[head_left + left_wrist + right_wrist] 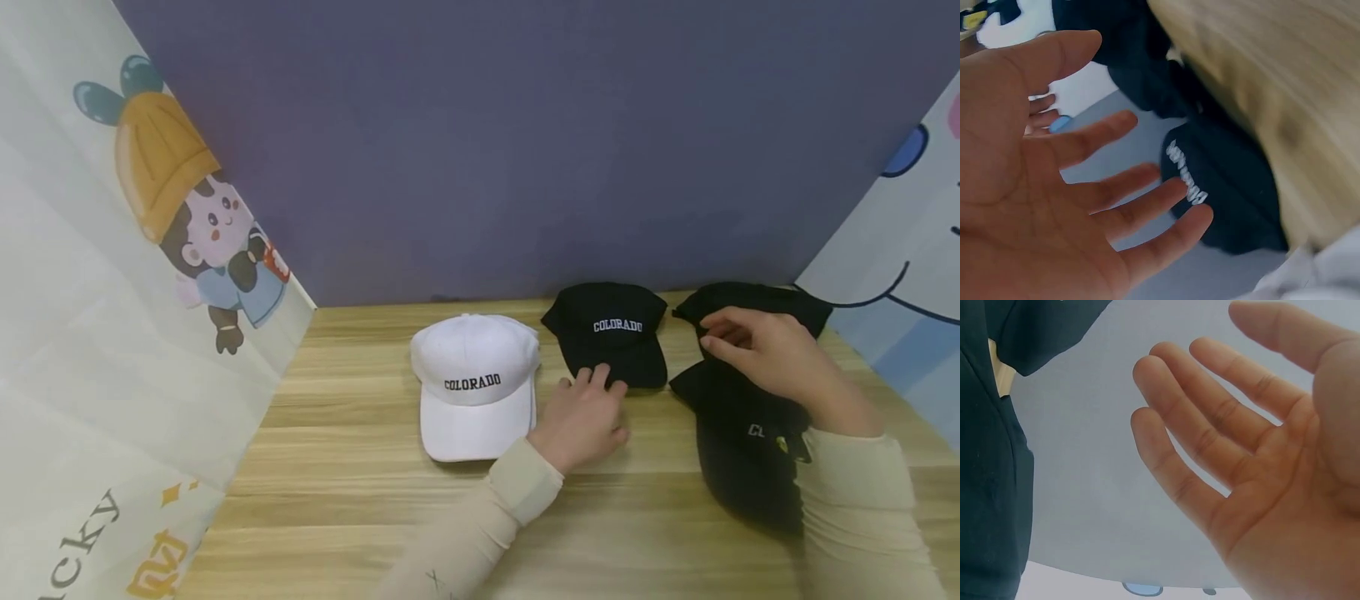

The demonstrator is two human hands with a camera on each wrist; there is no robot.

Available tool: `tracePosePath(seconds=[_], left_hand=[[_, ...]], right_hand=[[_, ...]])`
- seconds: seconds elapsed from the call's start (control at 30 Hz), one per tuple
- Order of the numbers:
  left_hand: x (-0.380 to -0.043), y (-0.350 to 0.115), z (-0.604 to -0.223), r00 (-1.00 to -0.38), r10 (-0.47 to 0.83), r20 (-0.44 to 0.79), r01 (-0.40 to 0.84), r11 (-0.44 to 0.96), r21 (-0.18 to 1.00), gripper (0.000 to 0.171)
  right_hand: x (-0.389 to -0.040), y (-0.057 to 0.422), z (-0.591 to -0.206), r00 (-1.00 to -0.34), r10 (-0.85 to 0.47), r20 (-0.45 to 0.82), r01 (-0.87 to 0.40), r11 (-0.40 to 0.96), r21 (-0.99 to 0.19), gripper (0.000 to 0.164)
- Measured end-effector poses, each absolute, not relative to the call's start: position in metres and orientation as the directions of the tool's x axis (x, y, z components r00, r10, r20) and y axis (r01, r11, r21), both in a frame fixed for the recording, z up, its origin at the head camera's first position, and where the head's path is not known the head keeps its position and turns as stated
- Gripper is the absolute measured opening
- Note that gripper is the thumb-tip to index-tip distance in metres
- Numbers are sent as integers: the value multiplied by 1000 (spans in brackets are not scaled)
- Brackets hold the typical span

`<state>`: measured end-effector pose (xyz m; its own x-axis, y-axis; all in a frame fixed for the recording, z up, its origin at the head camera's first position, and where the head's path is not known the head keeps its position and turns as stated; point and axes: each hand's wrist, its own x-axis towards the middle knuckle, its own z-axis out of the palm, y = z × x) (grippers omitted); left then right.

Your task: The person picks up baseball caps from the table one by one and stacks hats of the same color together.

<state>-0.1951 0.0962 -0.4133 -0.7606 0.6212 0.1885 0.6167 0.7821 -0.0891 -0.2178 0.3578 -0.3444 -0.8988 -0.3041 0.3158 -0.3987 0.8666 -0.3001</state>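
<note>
My left hand (581, 421) reaches to the brim of a black COLORADO cap (611, 304), its fingertips overlapping the brim in the head view. In the left wrist view its fingers are spread, with nothing in the palm, beside the black cap (1235, 187) with white lettering. A white COLORADO cap (471, 354) lies left of this hand. Over two more black caps hovers my right hand (783, 358), fingers loosely bent and holding nothing. It partly hides the back cap (750, 296). The front cap (735, 467), with pale letters and a yellow mark, is partly covered by the right sleeve.
All the caps lie on a wood-grain table (345, 500). A dark purple-grey panel (525, 150) stands along its back edge. Pale walls with cartoon prints close off both sides, one with a figure in an orange hat (161, 162) at the left.
</note>
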Motion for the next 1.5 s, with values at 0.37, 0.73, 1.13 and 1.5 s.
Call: tracePosePath(seconds=[0.37,0.73,1.13,1.5], left_hand=[[-212,114,-440,-843,533,-67,537,832,-138,58],[-201,108,-433,-864,465,-193,499,842,-205,80],[-179,116,-423,-867,422,-265,493,805,-330,83],[-163,106,-416,-839,482,-254,542,781,-310,78]], right_hand=[[-217,363,-343,-914,-291,283,-376,870,-318,32],[-219,367,-344,-902,-319,290,-400,870,-288,32],[-216,372,-342,-911,-308,273,-385,874,-298,33],[-212,385,-340,-927,-251,280,-338,881,-330,37]])
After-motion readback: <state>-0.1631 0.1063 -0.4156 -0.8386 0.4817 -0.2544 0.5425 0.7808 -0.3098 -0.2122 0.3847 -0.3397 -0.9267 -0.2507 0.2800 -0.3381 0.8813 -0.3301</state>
